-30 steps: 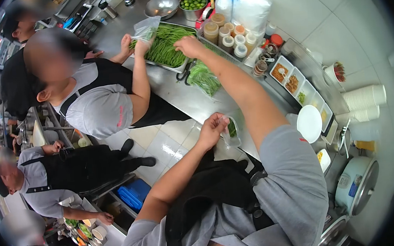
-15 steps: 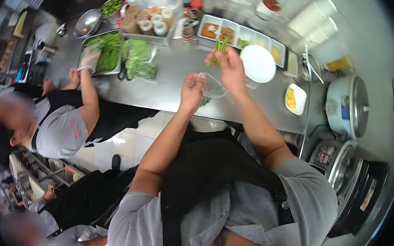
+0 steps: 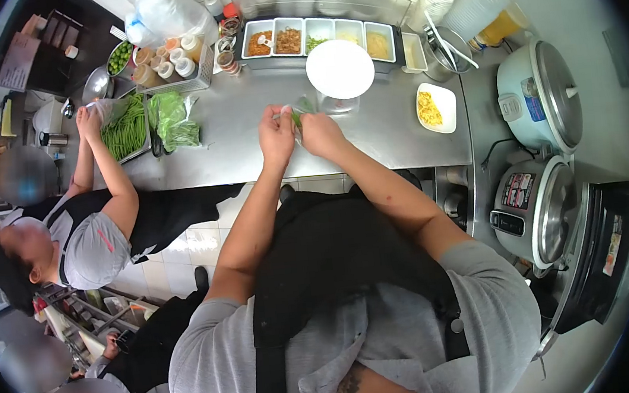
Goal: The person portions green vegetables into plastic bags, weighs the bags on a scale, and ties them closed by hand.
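Above the front part of the steel counter, both my hands are close together around a small clear plastic bag (image 3: 305, 106) with green beans (image 3: 296, 117) partly showing in it. My left hand (image 3: 277, 138) is closed on the bag's left side. Curled into a fist, my right hand (image 3: 325, 135) grips the bag from the right; its fingertips are hidden. Just beyond them, a round white disc (image 3: 340, 69) stands on a clear base. A white dish of chopped yellow food (image 3: 437, 109) lies to the right.
Along the back runs a rack of white food trays (image 3: 318, 36). At left are a bottle basket (image 3: 199, 75), bagged lettuce (image 3: 175, 120) and a tray of green beans (image 3: 126, 130), with a co-worker's hands (image 3: 88, 123) beside it. Rice cookers (image 3: 519, 100) stand right.
My right hand has come down with the green beans from above to the plastic bag, beside my left hand. The view has shifted. The co-worker's hands have lifted a plastic bag near the tray.
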### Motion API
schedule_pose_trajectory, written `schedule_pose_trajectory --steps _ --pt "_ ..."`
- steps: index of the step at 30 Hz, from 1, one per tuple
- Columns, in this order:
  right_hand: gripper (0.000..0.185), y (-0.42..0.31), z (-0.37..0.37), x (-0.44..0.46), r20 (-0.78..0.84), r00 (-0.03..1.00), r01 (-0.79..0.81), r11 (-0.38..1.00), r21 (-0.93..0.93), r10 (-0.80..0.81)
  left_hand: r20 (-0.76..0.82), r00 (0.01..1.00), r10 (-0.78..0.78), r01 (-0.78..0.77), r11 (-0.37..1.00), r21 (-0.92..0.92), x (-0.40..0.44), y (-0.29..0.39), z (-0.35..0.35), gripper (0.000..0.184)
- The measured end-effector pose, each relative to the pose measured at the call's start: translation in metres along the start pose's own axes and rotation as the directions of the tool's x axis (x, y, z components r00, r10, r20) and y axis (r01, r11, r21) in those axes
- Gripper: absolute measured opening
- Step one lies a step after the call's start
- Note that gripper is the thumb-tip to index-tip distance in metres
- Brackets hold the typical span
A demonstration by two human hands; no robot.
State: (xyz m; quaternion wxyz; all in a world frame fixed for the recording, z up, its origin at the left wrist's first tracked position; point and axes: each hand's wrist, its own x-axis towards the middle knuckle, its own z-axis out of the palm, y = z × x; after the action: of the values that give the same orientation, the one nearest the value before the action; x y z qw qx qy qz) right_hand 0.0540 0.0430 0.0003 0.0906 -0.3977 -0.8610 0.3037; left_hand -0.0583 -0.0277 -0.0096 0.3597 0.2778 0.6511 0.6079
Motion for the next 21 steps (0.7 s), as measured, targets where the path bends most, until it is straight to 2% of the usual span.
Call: schedule_pose_trajectory --steps 2,3,5,6,8,10,12,14,16,18,20,21 --pt "0.016 0.003 -0.002 0.013 0.282 0.959 0.071 0.985 -0.156 -0.024 -0.024 0.999 0.029 -0.028 0.998 0.061 -0.006 -0.001 0.002 0.018" --pt "0.016 0.000 -0.006 0.020 0.278 0.960 0.071 0.986 -0.149 -0.027 -0.050 0.997 0.062 -0.056 0.992 0.116 -0.009 0.000 0.002 0.017" --pt "0.017 -0.007 -0.012 0.030 0.433 0.901 0.073 0.974 -0.215 0.028 -0.065 0.995 0.080 -0.067 0.982 0.178 -0.013 0.004 0.000 0.017" --pt "0.017 -0.010 -0.014 0.027 0.429 0.903 0.074 0.975 -0.209 0.024 -0.081 0.992 0.096 -0.074 0.970 0.232 -0.014 0.007 -0.001 0.017" --pt "0.017 -0.017 -0.016 0.019 0.428 0.903 0.118 0.942 -0.315 0.030 -0.095 0.986 0.139 -0.108 0.955 0.276 -0.013 0.011 -0.002 0.017" --pt "0.016 -0.017 -0.017 0.016 0.436 0.899 0.111 0.947 -0.302 0.033 -0.112 0.977 0.179 -0.135 0.938 0.320 -0.018 0.023 0.000 0.016" --pt "0.015 -0.013 -0.017 0.018 0.442 0.896 0.102 0.952 -0.290 0.039 -0.046 0.981 0.188 -0.160 0.922 0.352 -0.025 0.032 0.007 0.015" --pt "0.018 -0.004 -0.014 0.026 0.372 0.928 0.050 0.981 -0.188 0.024 -0.023 0.979 0.201 -0.175 0.898 0.404 -0.029 0.033 0.007 0.014" --pt "0.020 0.002 -0.006 0.025 0.336 0.942 0.074 0.984 -0.162 -0.016 0.048 0.991 0.121 -0.131 0.914 0.385 -0.030 0.027 0.004 0.015" --pt "0.021 0.005 0.004 0.022 0.300 0.953 0.095 0.986 -0.138 -0.050 0.059 0.992 0.114 -0.128 0.926 0.356 -0.028 0.019 0.001 0.015" --pt "0.021 0.005 0.014 0.014 0.207 0.978 -0.042 0.995 0.090 0.023 0.073 0.992 0.104 -0.122 0.938 0.325 -0.026 0.012 -0.004 0.016" --pt "0.021 0.007 0.016 0.012 0.207 0.978 -0.050 0.994 0.094 0.030 0.047 0.995 0.089 -0.100 0.935 0.340 -0.025 0.015 -0.008 0.017"
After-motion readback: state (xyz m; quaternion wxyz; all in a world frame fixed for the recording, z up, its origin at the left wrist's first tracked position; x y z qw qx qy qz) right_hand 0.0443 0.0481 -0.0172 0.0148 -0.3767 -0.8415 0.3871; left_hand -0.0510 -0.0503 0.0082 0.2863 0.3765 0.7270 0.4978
